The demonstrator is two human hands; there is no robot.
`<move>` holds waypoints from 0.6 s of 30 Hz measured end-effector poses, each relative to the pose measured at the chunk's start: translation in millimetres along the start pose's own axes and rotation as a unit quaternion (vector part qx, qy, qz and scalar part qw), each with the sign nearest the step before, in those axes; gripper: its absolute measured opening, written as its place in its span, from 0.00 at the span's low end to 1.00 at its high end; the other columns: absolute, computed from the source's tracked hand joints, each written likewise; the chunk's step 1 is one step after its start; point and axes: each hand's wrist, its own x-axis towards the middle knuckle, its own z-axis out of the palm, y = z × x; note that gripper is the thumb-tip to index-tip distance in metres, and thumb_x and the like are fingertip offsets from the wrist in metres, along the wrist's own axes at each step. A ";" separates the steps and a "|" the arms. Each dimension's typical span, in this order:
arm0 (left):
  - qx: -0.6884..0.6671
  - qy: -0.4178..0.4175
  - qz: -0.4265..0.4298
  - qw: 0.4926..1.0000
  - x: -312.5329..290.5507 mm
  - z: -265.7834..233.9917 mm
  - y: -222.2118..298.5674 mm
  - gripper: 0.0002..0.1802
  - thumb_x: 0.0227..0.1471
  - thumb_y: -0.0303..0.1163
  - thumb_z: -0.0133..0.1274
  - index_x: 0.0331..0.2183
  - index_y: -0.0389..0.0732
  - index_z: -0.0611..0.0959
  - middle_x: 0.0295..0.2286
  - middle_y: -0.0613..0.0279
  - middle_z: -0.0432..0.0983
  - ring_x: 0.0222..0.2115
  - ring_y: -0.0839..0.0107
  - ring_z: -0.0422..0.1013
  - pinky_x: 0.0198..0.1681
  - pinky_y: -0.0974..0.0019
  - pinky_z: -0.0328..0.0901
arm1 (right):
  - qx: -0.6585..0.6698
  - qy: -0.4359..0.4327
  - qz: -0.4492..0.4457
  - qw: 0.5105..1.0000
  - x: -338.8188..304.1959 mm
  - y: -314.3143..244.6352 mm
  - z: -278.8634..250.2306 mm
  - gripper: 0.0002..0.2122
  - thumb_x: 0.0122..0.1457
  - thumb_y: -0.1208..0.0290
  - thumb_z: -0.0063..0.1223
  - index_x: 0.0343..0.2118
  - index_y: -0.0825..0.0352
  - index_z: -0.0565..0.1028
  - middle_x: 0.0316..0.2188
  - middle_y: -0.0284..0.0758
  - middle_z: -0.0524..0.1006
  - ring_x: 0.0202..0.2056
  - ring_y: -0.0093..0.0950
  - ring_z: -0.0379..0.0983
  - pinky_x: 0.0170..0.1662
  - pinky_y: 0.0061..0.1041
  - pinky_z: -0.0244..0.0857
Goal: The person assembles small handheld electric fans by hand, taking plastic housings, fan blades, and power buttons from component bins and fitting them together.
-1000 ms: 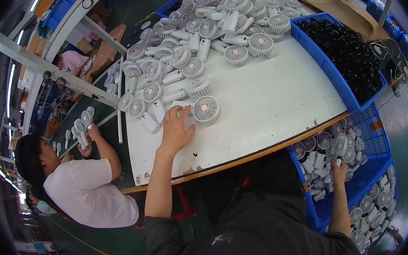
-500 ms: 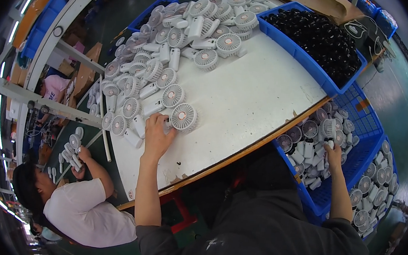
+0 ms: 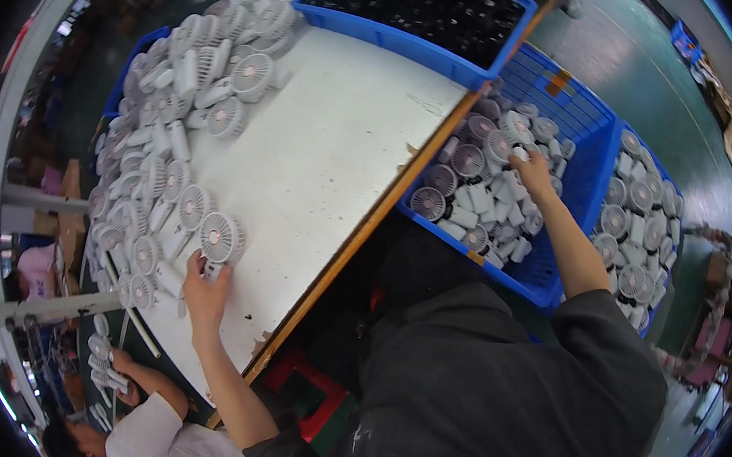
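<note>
At the near edge of a pile on the white table, my left hand is closed round the handle of a white handheld fan. Its round grille faces up, and the handle is mostly covered by my fingers. Over on the right, my right hand reaches into a blue crate of similar fans. Its fingers pinch the handle end of another white fan on top of the heap. Several white fans lie jumbled along the left side of the table.
A blue bin of small black parts sits at the table's far end. A second crate of fans stands right of the first. At lower left, a co-worker handles fans. A red stool is under the wooden table edge.
The view has turned, so the table and crates appear shifted left. My left hand still holds its fan by the pile, and my right hand is still at a fan in the crate.
</note>
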 end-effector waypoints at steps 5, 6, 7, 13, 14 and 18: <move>-0.053 -0.020 0.024 0.998 -7.7 10.9 10.9 0.36 0.44 0.32 0.63 0.54 0.31 0.69 0.41 0.44 0.78 0.42 0.57 0.75 0.48 0.60 0.67 | -0.065 0.090 -0.072 0.991 47.8 27.7 -5.6 0.25 0.51 0.60 0.61 0.45 0.77 0.75 0.38 0.46 0.80 0.40 0.36 0.77 0.45 0.33 0.67; -0.088 -0.012 0.050 0.995 -13.2 12.8 3.1 0.36 0.43 0.32 0.64 0.53 0.30 0.69 0.42 0.45 0.78 0.43 0.59 0.75 0.48 0.60 0.67 | -0.150 0.124 -0.069 0.978 45.0 22.2 2.9 0.27 0.50 0.59 0.61 0.46 0.77 0.74 0.40 0.49 0.79 0.41 0.39 0.77 0.46 0.34 0.67; -0.145 -0.021 0.020 0.989 -23.1 7.2 12.5 0.36 0.43 0.30 0.64 0.53 0.30 0.69 0.43 0.47 0.77 0.43 0.62 0.74 0.49 0.62 0.67 | -0.150 0.089 -0.077 0.982 45.3 20.4 5.5 0.27 0.50 0.58 0.61 0.48 0.76 0.73 0.39 0.49 0.79 0.41 0.41 0.77 0.47 0.35 0.67; -0.550 0.006 -0.058 0.833 -94.6 44.1 70.3 0.31 0.46 0.21 0.60 0.52 0.34 0.68 0.39 0.54 0.74 0.35 0.68 0.74 0.40 0.63 0.71 | -0.061 -0.136 -0.204 0.967 -64.9 -66.0 55.3 0.17 0.55 0.67 0.60 0.45 0.71 0.75 0.38 0.41 0.79 0.39 0.30 0.76 0.44 0.27 0.70; -0.612 -0.002 -0.069 0.788 -104.2 57.5 83.5 0.29 0.47 0.20 0.59 0.51 0.35 0.67 0.38 0.54 0.75 0.35 0.67 0.74 0.40 0.61 0.72 | 0.027 -0.230 -0.169 0.958 -96.5 -87.0 66.5 0.17 0.57 0.67 0.60 0.47 0.69 0.75 0.41 0.41 0.78 0.42 0.31 0.76 0.47 0.27 0.69; -0.764 -0.008 -0.037 0.644 -126.1 102.4 130.7 0.31 0.49 0.25 0.61 0.52 0.34 0.66 0.42 0.51 0.74 0.41 0.60 0.74 0.48 0.54 0.70 | 0.165 -0.502 -0.152 0.835 -209.7 -151.8 97.2 0.22 0.60 0.68 0.57 0.55 0.69 0.68 0.44 0.38 0.76 0.44 0.24 0.73 0.49 0.27 0.68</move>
